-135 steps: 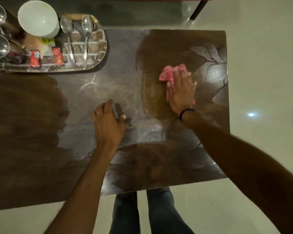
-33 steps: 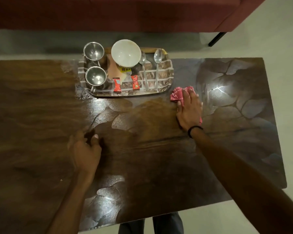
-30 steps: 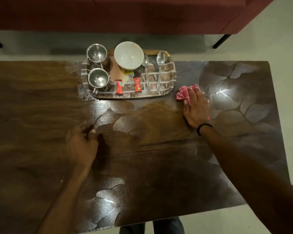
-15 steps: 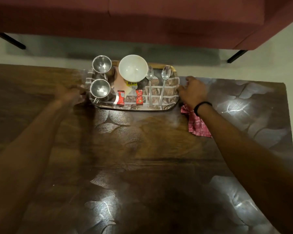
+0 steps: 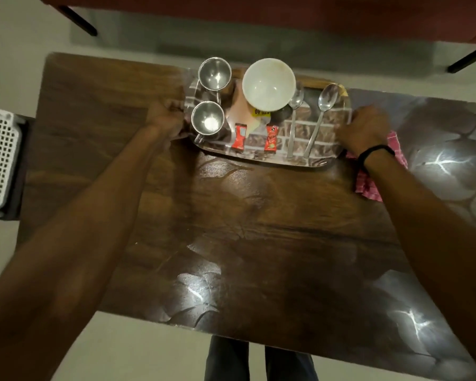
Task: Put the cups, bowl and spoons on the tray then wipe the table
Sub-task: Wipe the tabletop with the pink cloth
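Steel cups (image 5: 214, 73) stand at the left end of the tray (image 5: 261, 156), the second cup (image 5: 208, 118) nearer the person, with the white bowl (image 5: 269, 85) beside them and two spoons (image 5: 321, 116) lying at the right end; two red sachets (image 5: 240, 136) lie along the near side. That is the head view, the only one.

A second ago the right hand (image 5: 364, 130) was pressing the red cloth (image 5: 368, 182) flat on the worktop (image 5: 259, 229) and the left hand (image 5: 166, 118) rested well short of the tray. Now the cloth lies loose on the worktop under the right wrist, and both hands have gone to the tray's ends. The left is curled shut on the left rim. The right is curled over the right rim, though whether its fingers grip cannot be told.

Loading looks done, and wiping has paused. Probably the tray is about to be lifted or shifted so the strip beneath it can be wiped.
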